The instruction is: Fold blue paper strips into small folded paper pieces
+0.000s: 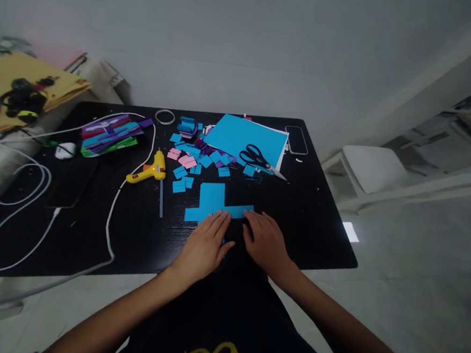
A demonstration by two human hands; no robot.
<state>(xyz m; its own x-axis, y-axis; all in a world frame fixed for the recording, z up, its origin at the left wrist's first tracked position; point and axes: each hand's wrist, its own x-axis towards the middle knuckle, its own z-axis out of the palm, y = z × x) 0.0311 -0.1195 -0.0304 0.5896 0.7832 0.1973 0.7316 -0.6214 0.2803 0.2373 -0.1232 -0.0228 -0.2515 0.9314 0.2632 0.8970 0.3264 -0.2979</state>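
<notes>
The left hand (205, 244) lay flat, fingers together and thumb spread, on a blue paper cross (212, 196) close to the near edge of the black table (313, 225). The right hand (266, 240), loosely arched with its thumb apart from its fingers, touched the right end of the crossbar. The dim light and the covering hand made it hard to say whether the cross was 1 piece or 2 overlapping. Just beyond lay small blue pieces (179, 186) and pink pieces (187, 161). Toward the far edge, a large blue sheet (242, 136) bore the black handles of the scissors (257, 156), whose blades pointed toward the right edge. Left of the small pieces sat 1 yellow glue gun (146, 171), a glue stick (161, 198) running from it toward the near edge. Near the far left corner lay a bundle of coloured strips (111, 133), with a dark phone (71, 184) nearer the left edge.
</notes>
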